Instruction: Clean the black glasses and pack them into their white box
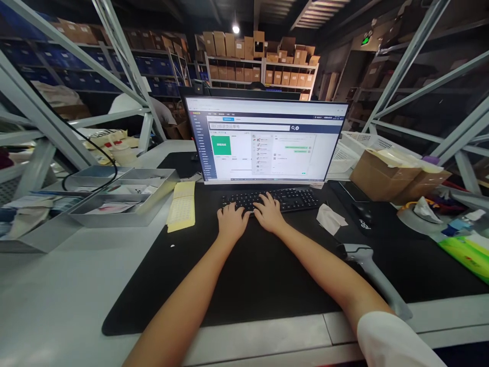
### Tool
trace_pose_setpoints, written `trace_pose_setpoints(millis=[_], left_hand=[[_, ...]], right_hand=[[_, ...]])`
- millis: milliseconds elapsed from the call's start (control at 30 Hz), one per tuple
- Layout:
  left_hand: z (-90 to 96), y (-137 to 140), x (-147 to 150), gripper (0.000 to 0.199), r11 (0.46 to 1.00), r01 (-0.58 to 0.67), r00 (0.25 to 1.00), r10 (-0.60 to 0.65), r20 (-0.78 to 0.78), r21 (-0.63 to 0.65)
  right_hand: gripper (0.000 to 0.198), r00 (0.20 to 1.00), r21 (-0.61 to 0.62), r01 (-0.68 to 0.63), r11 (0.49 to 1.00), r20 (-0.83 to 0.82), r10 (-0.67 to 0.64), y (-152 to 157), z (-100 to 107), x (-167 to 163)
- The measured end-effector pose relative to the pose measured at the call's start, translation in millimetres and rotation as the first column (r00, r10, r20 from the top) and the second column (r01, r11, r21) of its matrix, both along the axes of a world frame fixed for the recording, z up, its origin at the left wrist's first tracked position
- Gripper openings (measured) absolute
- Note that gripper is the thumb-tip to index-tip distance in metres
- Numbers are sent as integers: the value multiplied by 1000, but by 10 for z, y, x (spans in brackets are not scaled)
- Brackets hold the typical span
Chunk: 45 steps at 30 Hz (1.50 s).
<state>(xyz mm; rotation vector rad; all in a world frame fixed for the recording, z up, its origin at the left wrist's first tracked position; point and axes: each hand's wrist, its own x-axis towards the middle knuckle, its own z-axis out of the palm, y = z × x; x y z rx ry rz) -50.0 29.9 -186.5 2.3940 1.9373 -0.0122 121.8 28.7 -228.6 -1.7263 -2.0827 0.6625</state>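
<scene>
Both of my hands rest on a black keyboard (298, 200) that lies on a black desk mat (263, 275). My left hand (232, 221) covers the keyboard's left end, fingers spread over the keys. Over the middle keys, my right hand (269, 213) has its fingers stretched and apart. Neither hand holds anything. Just behind the keyboard stands a lit monitor (237, 153) showing a web page with a green square and a chat window. A yellow sheet of labels (181, 206) lies left of my left hand.
Right of the keyboard are a crumpled tissue (330, 219), a black mouse (361, 213) and a grey handheld scanner (378, 272) beside my right forearm. Grey trays (114, 219) with papers stand at left. Cardboard boxes (378, 176) and a tape roll (418, 219) sit at right.
</scene>
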Motion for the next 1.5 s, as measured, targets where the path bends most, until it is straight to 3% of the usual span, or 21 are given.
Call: trace_pose_setpoints(millis=[200, 433, 733, 1267, 1500], left_hand=[[-47, 5, -5, 36, 1000, 21, 999, -21, 30, -16], [-82, 10, -17, 43, 1000, 7, 999, -6, 53, -17], [-99, 17, -25, 44, 1000, 4, 998, -3, 68, -15], [-155, 5, -39, 46, 1000, -6, 998, 7, 55, -17], [-162, 144, -95, 54, 999, -21, 1000, 22, 16, -45]], right_hand=[[45, 999, -47, 0, 999, -34, -2, 14, 1, -12], [41, 968, 66, 238, 969, 61, -242, -9, 11, 9], [50, 994, -32, 108, 994, 1, -108, 11, -34, 10], [54, 977, 22, 211, 977, 30, -212, -2, -56, 33], [52, 971, 28, 229, 973, 67, -231, -18, -28, 27]])
